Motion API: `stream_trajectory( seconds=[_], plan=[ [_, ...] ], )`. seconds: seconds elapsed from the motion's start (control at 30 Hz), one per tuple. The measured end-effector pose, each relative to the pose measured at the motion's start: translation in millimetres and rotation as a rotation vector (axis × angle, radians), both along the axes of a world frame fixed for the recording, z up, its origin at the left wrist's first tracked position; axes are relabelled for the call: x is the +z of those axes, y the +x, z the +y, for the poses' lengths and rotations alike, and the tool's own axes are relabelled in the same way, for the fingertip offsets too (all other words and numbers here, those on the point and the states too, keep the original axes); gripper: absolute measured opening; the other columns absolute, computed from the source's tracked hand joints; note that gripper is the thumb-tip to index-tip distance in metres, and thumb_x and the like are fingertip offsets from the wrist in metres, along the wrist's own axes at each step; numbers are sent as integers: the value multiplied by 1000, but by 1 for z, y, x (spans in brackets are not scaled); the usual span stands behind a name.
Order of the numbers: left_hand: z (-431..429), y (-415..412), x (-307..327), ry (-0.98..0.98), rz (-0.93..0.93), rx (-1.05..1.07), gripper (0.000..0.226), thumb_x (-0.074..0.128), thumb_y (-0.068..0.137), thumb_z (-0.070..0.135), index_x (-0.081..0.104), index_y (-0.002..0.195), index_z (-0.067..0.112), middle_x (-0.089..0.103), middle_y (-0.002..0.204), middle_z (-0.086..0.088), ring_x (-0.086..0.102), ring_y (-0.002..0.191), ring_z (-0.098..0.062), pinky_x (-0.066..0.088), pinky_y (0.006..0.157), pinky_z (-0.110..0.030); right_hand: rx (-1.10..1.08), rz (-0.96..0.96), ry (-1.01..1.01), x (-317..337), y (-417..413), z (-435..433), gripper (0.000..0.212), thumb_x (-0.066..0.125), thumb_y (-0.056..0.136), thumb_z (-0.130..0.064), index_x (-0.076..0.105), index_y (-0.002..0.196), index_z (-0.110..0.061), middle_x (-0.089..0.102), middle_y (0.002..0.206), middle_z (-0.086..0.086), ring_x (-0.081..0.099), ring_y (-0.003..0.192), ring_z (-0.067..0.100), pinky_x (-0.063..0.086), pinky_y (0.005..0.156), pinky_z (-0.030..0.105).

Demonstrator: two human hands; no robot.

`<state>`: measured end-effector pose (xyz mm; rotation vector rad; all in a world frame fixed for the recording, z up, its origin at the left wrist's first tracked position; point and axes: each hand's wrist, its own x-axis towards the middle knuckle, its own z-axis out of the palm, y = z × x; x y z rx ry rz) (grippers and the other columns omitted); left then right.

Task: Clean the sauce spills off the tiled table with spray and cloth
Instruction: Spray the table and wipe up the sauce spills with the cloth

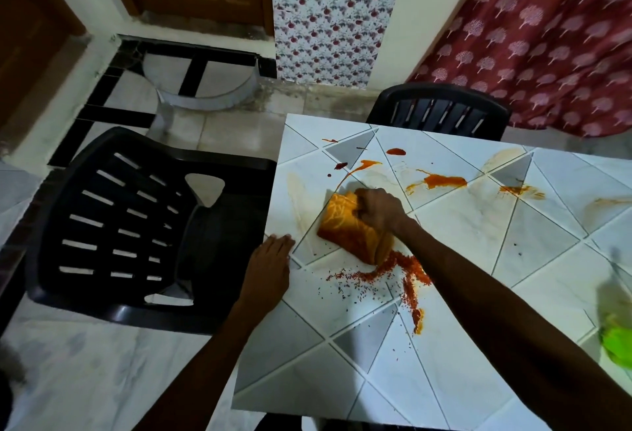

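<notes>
A folded orange cloth point(345, 225), stained with sauce, lies on the white tiled table point(533, 252) near its left side. My right hand point(378, 208) grips the cloth's far end and presses it down. My left hand point(270, 266) rests flat with fingers together on the table's left edge, holding nothing. Red and orange sauce spills point(444, 180) streak the far half of the table. A trail of red flakes and sauce point(407, 276) runs below the cloth. A green spray bottle point(615, 335), blurred, stands at the right edge.
A black plastic chair point(130, 225) stands close against the table's left side. A second black chair point(437, 110) sits at the far side. A maroon patterned curtain point(547, 37) hangs at the back right. The floor is pale tile.
</notes>
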<state>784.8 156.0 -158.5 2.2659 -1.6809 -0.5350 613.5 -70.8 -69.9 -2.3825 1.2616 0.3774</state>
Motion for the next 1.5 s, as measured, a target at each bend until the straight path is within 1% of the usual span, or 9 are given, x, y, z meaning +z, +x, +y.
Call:
stream_trajectory(
  seconds=[0.1,0.2,0.33,0.5,0.83,1.0,1.17,1.37,1.5],
  plan=[
    [1,0,2,14,-7,-1,45,47,101,16,45,146,13,46,151,-6,35,144,-27,33,117,-46,36,-13,-148,-6,0,20,59,73,87,-36,39,131,-17,66,113,11,67,90,29,54,72,37],
    [0,0,4,25,-8,-4,46,47,101,16,45,146,14,45,151,-5,34,144,-27,33,116,-47,200,63,-223,-21,-10,44,103,81,76,-51,22,152,-14,49,141,19,56,121,37,53,96,49],
    [1,-2,5,26,-14,12,45,50,99,15,48,144,15,48,149,-5,37,143,-27,36,114,-47,284,68,-265,-40,-27,75,67,51,97,-55,35,150,-19,32,156,22,36,141,43,29,117,60],
    [-2,-8,6,38,-24,36,49,50,99,20,43,147,17,44,153,-2,32,145,-26,30,118,-42,229,95,-253,-44,-26,79,63,57,93,-55,45,144,-20,35,154,20,37,139,42,27,118,60],
    [-10,-9,9,-70,48,83,41,62,94,16,56,134,9,59,135,-10,50,130,-28,35,115,-43,-17,-97,-42,-12,-12,17,32,63,93,-31,49,119,-19,64,97,2,64,86,24,55,76,38],
    [-14,-4,4,-101,92,100,39,63,94,16,58,132,8,61,131,-11,55,124,-29,39,111,-45,-94,-205,-7,-6,3,-33,53,66,93,-27,33,133,-17,60,96,4,65,84,28,51,65,38],
    [-12,-4,4,-135,114,93,39,66,91,13,60,129,5,63,128,-13,58,121,-30,44,108,-46,58,15,-86,-21,12,-32,84,65,93,-44,14,157,-24,61,123,13,63,103,32,54,86,43],
    [-13,-6,5,-139,108,95,40,68,89,13,60,128,6,64,127,-12,59,118,-29,45,105,-43,115,34,-275,-55,4,-4,71,60,92,-51,33,147,-16,43,145,22,49,124,46,41,106,57],
    [-12,-6,6,-158,98,90,37,68,89,11,62,126,6,66,123,-12,61,115,-30,46,103,-44,56,-49,-335,-59,2,2,60,62,90,-16,39,143,-3,56,133,23,57,113,45,45,102,55]
  ],
)
